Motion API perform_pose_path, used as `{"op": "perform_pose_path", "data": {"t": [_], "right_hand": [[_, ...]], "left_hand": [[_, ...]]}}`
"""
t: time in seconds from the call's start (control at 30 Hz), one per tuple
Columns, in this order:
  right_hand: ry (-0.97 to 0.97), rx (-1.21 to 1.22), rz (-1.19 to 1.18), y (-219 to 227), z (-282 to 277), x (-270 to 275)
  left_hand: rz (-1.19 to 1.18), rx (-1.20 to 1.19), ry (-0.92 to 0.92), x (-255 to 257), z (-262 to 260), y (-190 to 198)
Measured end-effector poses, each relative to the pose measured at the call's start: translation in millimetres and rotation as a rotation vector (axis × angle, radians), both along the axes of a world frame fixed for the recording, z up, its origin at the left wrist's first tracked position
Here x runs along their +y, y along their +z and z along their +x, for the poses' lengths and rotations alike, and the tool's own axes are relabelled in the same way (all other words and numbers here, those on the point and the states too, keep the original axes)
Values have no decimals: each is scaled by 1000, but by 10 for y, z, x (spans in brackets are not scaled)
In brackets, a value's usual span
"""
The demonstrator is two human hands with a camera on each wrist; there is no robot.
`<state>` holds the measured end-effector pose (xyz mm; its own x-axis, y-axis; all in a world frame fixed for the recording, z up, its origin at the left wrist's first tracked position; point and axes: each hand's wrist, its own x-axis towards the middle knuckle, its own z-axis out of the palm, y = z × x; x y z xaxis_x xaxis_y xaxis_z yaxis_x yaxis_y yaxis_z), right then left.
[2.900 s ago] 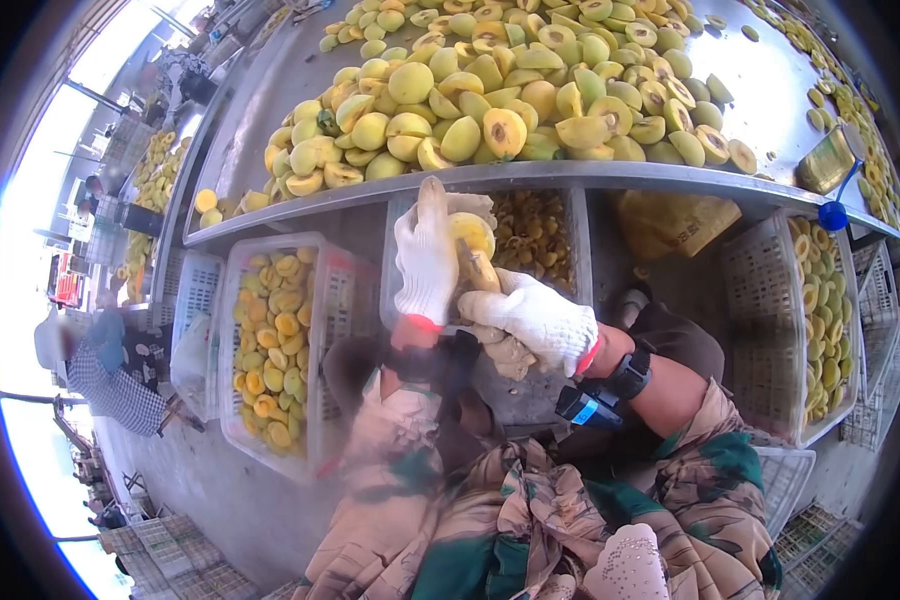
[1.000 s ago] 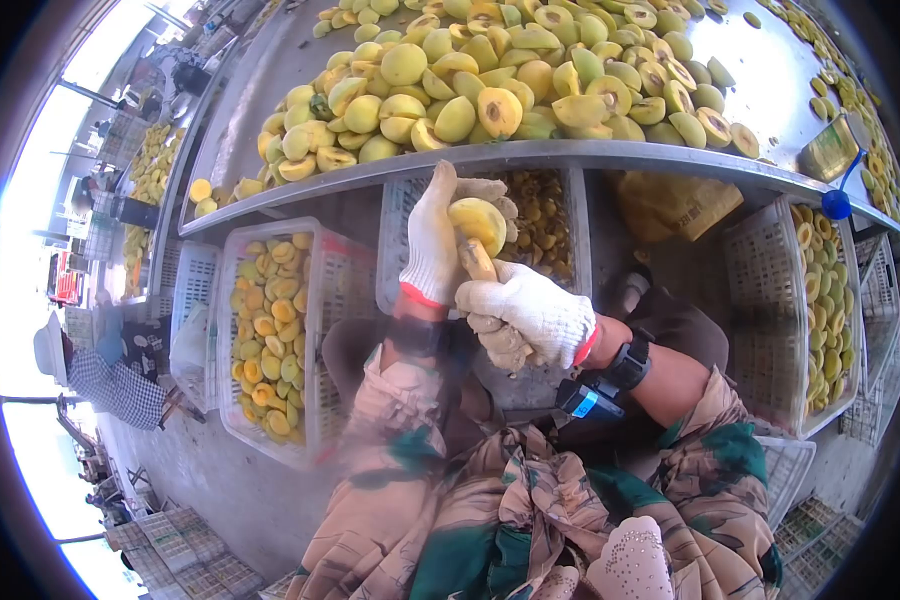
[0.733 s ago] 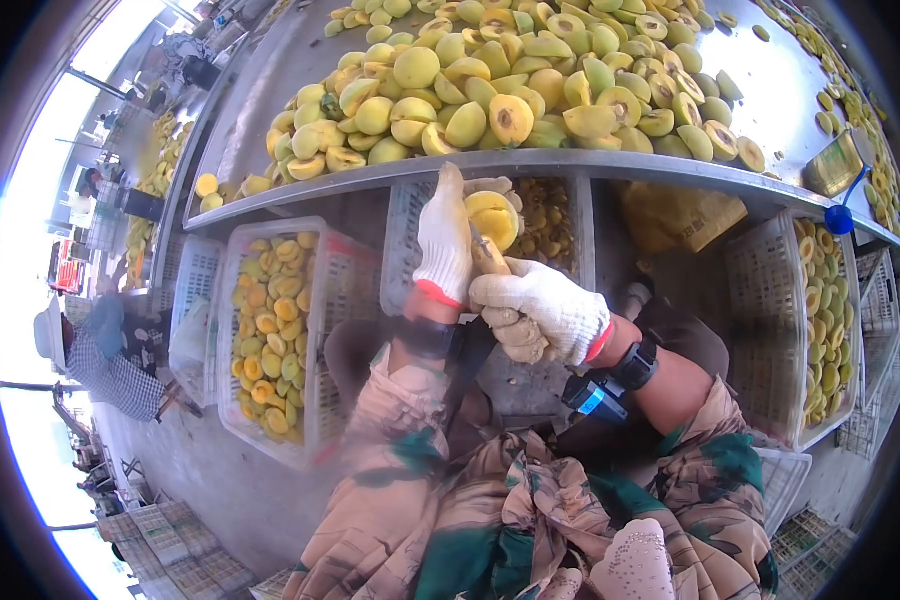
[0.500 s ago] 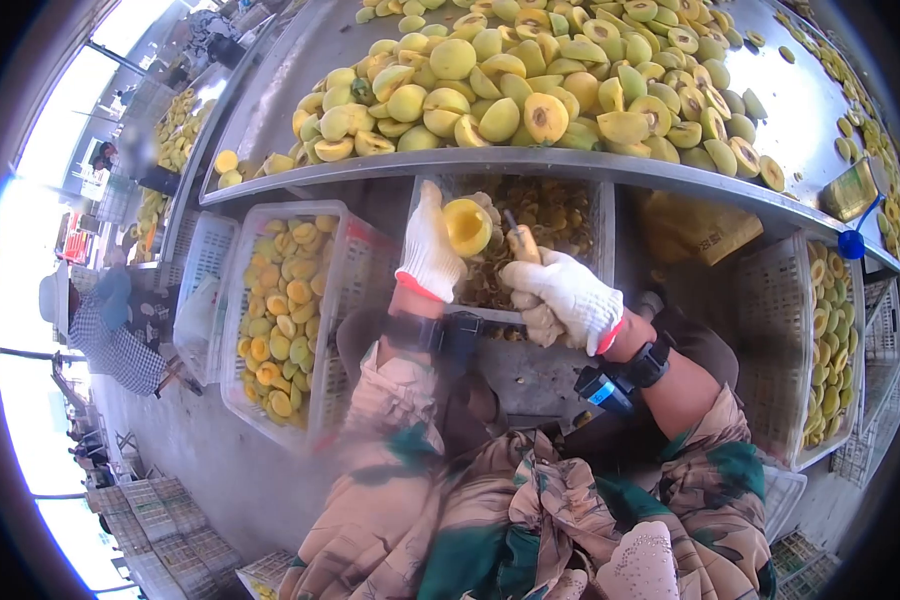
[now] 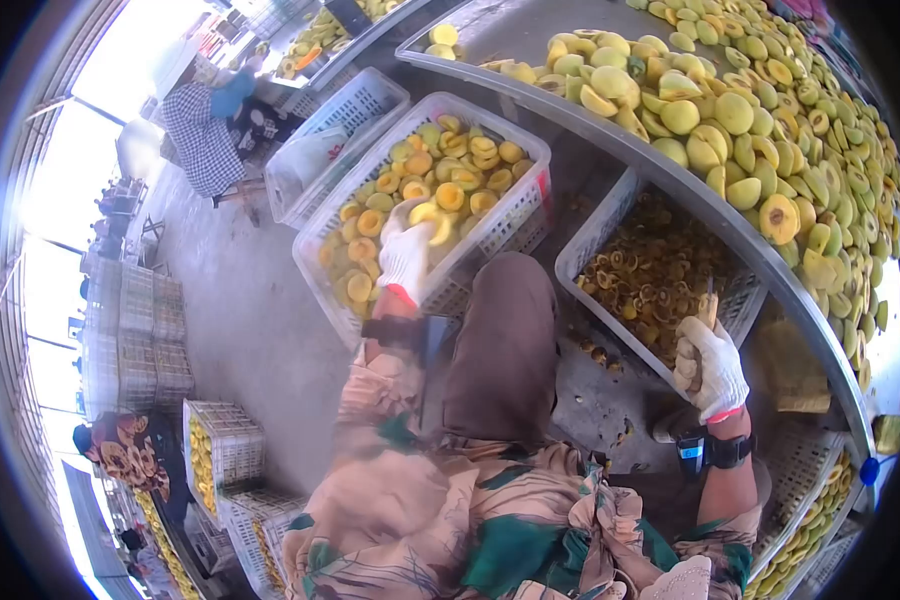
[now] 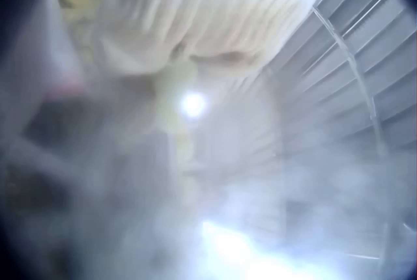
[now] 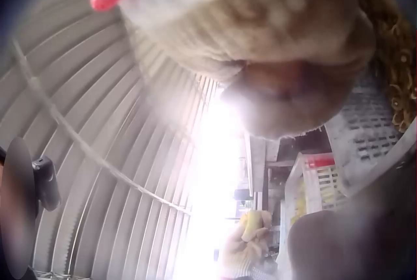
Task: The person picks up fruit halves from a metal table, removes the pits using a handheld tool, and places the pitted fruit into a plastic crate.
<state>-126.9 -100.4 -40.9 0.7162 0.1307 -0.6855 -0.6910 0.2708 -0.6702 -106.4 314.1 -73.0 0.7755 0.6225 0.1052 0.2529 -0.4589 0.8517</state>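
Observation:
My left hand (image 5: 406,255), in a white glove, reaches out over a white crate (image 5: 515,222) filled with yellow peach halves and holds one peach half (image 5: 428,216) at its fingertips. The right wrist view shows that hand (image 7: 242,249) from afar with the yellow fruit (image 7: 254,224) in it. My gloved right hand (image 5: 712,368) grips a small knife (image 5: 709,303) by its handle, at the near rim of a second crate (image 5: 592,243) full of brown pits. The left wrist view is blurred, showing only glove fabric.
A steel table (image 5: 610,135) piled with peaches (image 5: 770,130) runs along the right. Another crate (image 5: 342,120) stands beyond the fruit crate, near a person in a checked shirt (image 5: 205,130). Stacked crates (image 5: 135,330) line the left floor. My knee (image 5: 500,340) lies between the two crates.
The hands have parted: the left swung out to the left over the fruit crate with the peach half, and the right dropped to the pit crate with the knife. My head turned left.

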Motion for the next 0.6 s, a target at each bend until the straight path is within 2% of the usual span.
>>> {"op": "perform_pose_path", "data": {"t": [0.03, 0.07, 0.13, 0.23, 0.33, 0.47, 0.5, 0.6], "right_hand": [[12, 0, -19, -6, -3, 18], [19, 1, -38, -13, 7, 34], [41, -17, -69, -62, 23, 59], [59, -20, -93, -89, 44, 132], [99, 4, -100, -130, 87, 195], [131, -17, -153, -94, 107, 287], [161, 13, -148, -114, 119, 268], [159, -17, -117, -170, 139, 324]], "left_hand": [[-18, 83, 57, 278, -127, -16], [259, 157, 193, 558, -275, -170], [473, 339, 288, 1096, -606, -401], [524, 623, 407, 1365, -910, -571], [630, 870, 125, 1126, -895, -537], [308, 859, -116, 1301, -1059, -574], [204, 833, -157, 1518, -1103, -778], [457, 807, -242, 1355, -1063, -686]]}}
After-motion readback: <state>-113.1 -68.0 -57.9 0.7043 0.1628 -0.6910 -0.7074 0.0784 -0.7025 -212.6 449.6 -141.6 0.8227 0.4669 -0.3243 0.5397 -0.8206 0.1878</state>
